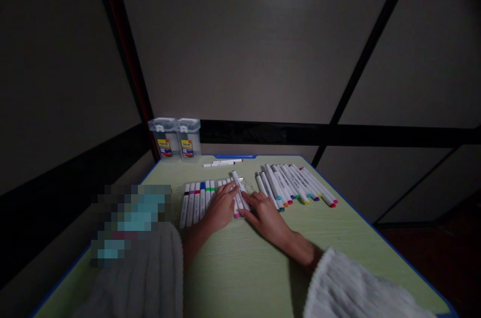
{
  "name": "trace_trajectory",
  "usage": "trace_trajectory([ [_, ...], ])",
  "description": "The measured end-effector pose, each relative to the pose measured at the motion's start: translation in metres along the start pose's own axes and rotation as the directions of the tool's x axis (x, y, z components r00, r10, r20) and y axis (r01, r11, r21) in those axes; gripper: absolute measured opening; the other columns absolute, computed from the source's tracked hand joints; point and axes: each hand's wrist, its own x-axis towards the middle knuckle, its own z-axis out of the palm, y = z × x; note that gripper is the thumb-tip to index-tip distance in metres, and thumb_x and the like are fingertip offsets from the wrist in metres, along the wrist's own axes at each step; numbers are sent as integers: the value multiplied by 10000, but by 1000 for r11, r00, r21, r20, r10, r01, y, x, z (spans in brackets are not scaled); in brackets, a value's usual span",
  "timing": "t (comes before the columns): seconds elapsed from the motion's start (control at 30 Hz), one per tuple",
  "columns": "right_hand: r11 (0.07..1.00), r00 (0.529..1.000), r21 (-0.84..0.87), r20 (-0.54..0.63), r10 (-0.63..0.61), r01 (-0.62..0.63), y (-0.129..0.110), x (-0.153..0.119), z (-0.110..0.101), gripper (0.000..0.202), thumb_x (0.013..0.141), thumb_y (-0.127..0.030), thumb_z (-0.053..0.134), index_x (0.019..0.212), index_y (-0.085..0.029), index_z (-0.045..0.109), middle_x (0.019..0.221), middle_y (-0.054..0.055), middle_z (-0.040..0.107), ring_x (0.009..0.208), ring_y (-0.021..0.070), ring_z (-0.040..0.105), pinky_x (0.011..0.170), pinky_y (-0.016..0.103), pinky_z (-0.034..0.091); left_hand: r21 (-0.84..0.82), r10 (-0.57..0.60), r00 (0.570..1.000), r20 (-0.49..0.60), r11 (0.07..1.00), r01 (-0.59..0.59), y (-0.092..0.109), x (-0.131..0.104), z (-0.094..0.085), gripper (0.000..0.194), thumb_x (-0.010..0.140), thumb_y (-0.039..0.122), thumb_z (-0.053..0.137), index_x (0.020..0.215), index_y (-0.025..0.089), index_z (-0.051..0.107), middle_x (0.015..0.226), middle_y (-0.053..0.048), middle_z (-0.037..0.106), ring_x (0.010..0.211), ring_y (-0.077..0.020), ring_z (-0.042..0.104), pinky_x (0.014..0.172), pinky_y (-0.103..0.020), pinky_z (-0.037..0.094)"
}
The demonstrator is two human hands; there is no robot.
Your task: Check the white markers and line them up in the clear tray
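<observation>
My left hand (224,207) reaches over a row of white markers (191,205) with coloured bands, lying side by side on a clear plastic sleeve. Its fingers are bent, with the tips closed against a white marker (235,176) that has a teal end and lies at a slant. From the other side, my right hand (267,214) has its thumb and fingers closed around the lower part of that same marker. A pink-ended marker (236,215) shows between the hands. The fingers hide part of the row.
To the right, several loose markers (289,183) lie in a slanted pile. Two thin pens (220,164) rest behind the row. Two clear lidded boxes (175,140) stand at the back left. A blurred-out patch (139,218) covers something at left. The blue-edged table (240,268) meets wall panels.
</observation>
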Motion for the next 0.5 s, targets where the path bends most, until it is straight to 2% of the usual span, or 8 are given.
trace_trajectory([
  [0.2, 1000, 1000, 14, 17, 4, -4, 0, -1, 0, 392, 840, -320, 463, 1168, -112, 514, 917, 117, 561, 859, 221, 502, 737, 328, 386, 17, 20, 999, 41, 1000, -21, 1, 0, -1, 526, 718, 16, 357, 1231, 70, 455, 1330, -102, 417, 1204, -200, 356, 1039, -342, 273],
  [0.43, 1000, 1000, -8, 30, -6, 6, 1, -2, -3, 386, 838, -329, 471, 1173, -141, 505, 940, 109, 549, 894, 225, 484, 765, 342, 355, -10, 51, 999, 12, 999, -51, -3, 0, 1, 521, 716, 22, 380, 1206, 160, 494, 1317, -62, 442, 1179, -189, 384, 1014, -371, 305],
  [0.5, 999, 999, -35, 34, -16, 17, 0, -2, -5, 368, 839, -336, 467, 1152, -148, 513, 949, 110, 541, 897, 226, 481, 762, 341, 351, -1, 63, 998, 9, 998, -63, -4, 0, 2, 517, 719, 24, 378, 1206, 154, 494, 1316, -69, 444, 1178, -193, 384, 1012, -374, 304],
])
